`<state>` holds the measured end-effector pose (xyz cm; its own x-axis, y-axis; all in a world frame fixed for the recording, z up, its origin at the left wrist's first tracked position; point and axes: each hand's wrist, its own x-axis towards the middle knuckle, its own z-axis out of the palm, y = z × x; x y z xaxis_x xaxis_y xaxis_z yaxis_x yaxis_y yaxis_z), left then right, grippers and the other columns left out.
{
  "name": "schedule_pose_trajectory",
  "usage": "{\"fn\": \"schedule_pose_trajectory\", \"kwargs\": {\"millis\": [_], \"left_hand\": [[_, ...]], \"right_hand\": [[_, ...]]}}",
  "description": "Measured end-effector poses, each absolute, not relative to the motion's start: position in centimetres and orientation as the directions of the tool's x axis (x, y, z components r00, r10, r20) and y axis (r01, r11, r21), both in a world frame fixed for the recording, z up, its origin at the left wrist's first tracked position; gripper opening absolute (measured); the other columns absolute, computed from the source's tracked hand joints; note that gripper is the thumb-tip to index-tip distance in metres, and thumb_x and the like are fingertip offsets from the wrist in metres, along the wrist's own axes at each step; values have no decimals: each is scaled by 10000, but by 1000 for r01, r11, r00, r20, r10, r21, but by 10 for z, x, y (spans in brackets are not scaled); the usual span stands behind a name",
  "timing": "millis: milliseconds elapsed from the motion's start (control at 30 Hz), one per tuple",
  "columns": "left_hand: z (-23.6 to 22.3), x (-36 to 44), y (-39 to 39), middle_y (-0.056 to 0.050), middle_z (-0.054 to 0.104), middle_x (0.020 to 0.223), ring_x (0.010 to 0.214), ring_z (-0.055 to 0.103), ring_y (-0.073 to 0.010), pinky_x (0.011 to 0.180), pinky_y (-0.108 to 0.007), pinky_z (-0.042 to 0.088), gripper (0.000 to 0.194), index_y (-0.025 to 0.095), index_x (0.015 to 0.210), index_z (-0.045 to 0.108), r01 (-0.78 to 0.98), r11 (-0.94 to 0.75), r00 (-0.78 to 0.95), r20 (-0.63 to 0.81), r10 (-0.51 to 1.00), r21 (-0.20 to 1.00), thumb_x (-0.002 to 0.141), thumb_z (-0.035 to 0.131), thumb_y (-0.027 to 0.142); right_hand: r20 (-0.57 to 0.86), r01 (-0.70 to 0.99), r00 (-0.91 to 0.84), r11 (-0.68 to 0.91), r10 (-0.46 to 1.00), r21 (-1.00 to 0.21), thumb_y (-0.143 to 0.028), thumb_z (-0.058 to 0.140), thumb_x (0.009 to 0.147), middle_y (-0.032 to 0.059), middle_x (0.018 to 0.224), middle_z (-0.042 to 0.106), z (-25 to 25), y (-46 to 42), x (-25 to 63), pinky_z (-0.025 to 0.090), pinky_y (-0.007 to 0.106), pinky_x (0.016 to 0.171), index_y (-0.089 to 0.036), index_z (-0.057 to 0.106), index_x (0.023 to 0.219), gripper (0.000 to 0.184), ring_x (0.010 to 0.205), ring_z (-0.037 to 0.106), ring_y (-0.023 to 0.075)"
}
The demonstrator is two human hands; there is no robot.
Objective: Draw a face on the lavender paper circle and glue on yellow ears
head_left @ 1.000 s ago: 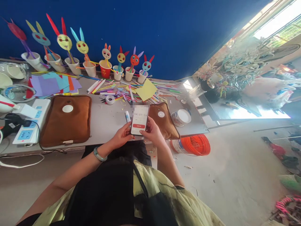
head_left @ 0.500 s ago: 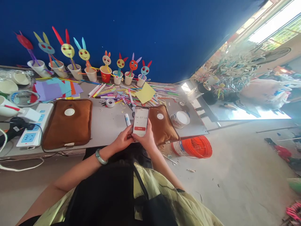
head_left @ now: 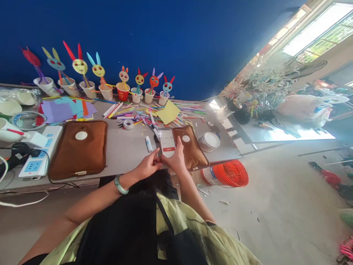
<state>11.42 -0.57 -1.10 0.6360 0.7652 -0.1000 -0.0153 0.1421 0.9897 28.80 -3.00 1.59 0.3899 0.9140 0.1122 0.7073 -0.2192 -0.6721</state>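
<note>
A phone (head_left: 167, 142) with a timer and a red button on its screen is at the table's front edge. My right hand (head_left: 177, 157) grips its lower right side, fingers along the edge. My left hand (head_left: 148, 165), a green bangle on its wrist, is beside the phone's lower left corner with thumb and fingers apart; whether a fingertip touches the phone I cannot tell. A glue stick (head_left: 149, 144) lies just left of the phone. Behind the phone's right side is a brown cushion-like pouch (head_left: 193, 151) with a white disc.
Another brown pouch (head_left: 79, 154) and a power strip (head_left: 41, 154) with cables are at left. Rabbit-faced figures in paper cups (head_left: 122, 92) line the blue wall. Markers, pipe cleaners, coloured paper (head_left: 168, 112) and a tape roll (head_left: 128, 124) cover the middle. A white tub (head_left: 209, 142) stands right; an orange bucket (head_left: 237, 173) is below.
The phone has moved slightly right and down, flatter toward the table. My left hand has drawn back from its left side and its fingers have opened. The view has shifted a little.
</note>
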Motion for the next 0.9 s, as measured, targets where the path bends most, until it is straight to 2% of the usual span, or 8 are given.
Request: {"fn": "schedule_pose_trajectory", "kwargs": {"millis": [133, 333, 600, 767, 833, 900], "left_hand": [[-7, 108, -14, -25, 718, 890, 789, 667, -142, 812, -308, 553, 781, 113, 1561, 361, 41, 43, 650, -59, 758, 998, 832, 634, 170], [3, 92, -23, -51, 740, 959, 794, 679, -137, 807, -294, 562, 709, 123, 1546, 399, 134, -50, 690, -57, 722, 990, 874, 604, 218], [31, 75, -28, -41, 758, 997, 877, 708, -151, 854, -280, 562, 471, 187, 1364, 619, 222, -180, 747, -49, 663, 958, 898, 590, 253], [64, 53, -26, -58, 755, 1060, 887, 697, -157, 848, -285, 566, 418, 192, 1325, 651, 131, -314, 860, 50, 508, 940, 911, 610, 242], [87, 41, -26, -77, 750, 1137, 979, 709, -177, 868, -285, 569, 439, 223, 1381, 621, 52, -316, 922, 76, 379, 947, 946, 633, 282], [114, 32, -27, -107, 723, 1265, 1117, 699, -210, 987, -325, 550, 513, 245, 1463, 560, -111, -300, 952, 188, 243, 947, 971, 653, 359]], "right_hand": [[115, 761, 423, -283, 899, -584, -345, 795, 628, 220, 1408, 478, 17, -24, 303, 458, 551, 1071, -160, 105, 1626, 1228, 1335, 505, 418], [137, 811, 488, -390, 862, -435, -357, 786, 614, 242, 1333, 513, 15, -12, 311, 398, 599, 1058, -96, 112, 1609, 1230, 1245, 501, 441], [210, 852, 490, -415, 846, -319, -375, 771, 666, 246, 1337, 519, 12, -4, 311, 401, 588, 1009, -94, 127, 1613, 1179, 1175, 510, 422], [282, 886, 444, -370, 850, -281, -443, 759, 756, 239, 1338, 534, 10, -14, 313, 420, 590, 985, -119, 208, 1603, 1060, 1173, 511, 414], [350, 907, 406, -326, 844, -266, -476, 728, 808, 243, 1366, 525, 12, -22, 313, 426, 601, 979, -140, 258, 1590, 973, 1197, 503, 419], [439, 933, 346, -253, 829, -257, -482, 685, 865, 235, 1378, 531, 15, -32, 310, 440, 602, 977, -163, 319, 1570, 856, 1215, 506, 412]]}}
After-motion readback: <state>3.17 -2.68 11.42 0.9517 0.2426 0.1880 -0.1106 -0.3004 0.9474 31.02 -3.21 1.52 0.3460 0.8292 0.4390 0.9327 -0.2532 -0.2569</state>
